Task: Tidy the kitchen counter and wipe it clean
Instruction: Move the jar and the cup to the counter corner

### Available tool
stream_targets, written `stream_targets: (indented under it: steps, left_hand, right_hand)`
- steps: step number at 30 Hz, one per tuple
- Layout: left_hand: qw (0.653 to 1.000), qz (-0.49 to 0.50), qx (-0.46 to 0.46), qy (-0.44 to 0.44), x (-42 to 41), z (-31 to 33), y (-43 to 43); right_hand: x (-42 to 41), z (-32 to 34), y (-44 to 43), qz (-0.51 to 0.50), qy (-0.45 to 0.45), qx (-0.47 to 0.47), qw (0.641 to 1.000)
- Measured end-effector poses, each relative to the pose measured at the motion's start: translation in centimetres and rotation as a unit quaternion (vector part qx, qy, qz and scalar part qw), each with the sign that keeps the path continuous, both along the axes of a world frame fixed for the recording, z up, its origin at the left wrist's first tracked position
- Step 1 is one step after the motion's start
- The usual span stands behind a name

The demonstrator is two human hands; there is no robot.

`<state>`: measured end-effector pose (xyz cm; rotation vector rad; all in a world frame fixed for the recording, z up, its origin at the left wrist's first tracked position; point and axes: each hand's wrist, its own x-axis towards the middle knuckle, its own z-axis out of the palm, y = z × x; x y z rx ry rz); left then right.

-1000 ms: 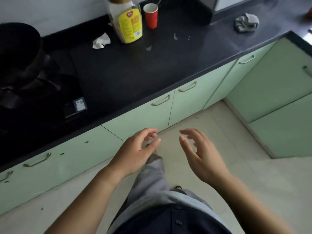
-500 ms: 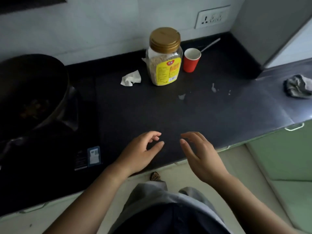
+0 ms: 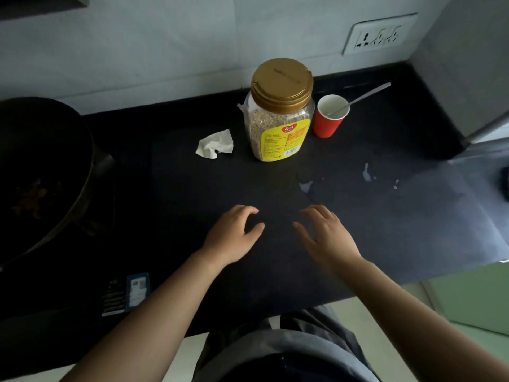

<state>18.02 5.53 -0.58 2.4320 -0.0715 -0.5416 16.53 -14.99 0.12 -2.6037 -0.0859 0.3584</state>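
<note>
left hand (image 3: 231,238): grip half-curled, empty, over bare table (image 3: 413,230)
right hand (image 3: 327,238): grip loosely spread, empty, level with left
jar (image 3: 278,111): upright, straight ahead of both hands, well apart
tissue (image 3: 215,144): just left of jar; left hand nearer
cup (image 3: 330,115): with spoon (image 3: 366,96), just right of jar; right hand nearer
spills (image 3: 305,186): ahead of right hand, unwiped

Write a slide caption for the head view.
Both empty hands, left and right, hover over a dark counter before tidying.
</note>
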Motion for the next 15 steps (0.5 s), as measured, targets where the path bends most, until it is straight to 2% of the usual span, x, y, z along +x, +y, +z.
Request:
stream_targets:
  steps: [3,9,12,15]
  left_hand:
    - [0.999,0.035,0.002,-0.042,3.4,-0.3,-1.3]
    - [0.976,0.145,-0.01,-0.161,11.6,2.2,-3.2]
    - [0.97,0.187,-0.021,-0.155,14.5,3.0,-3.3]
    - [0.97,0.166,-0.054,-0.17,16.3,3.7,-2.9]
  right_hand:
    - [3.5,-1.3,-2.1,-0.02,-0.001,-0.004,1.0]
    - [13.6,-0.5,-6.6,-0.103,-0.062,0.027,0.992]
    - [17.5,-0.5,-7.8,-0.126,-0.059,0.054,0.989]
    - [20.2,-1.0,-8.5,-0.149,-0.049,0.084,0.984]
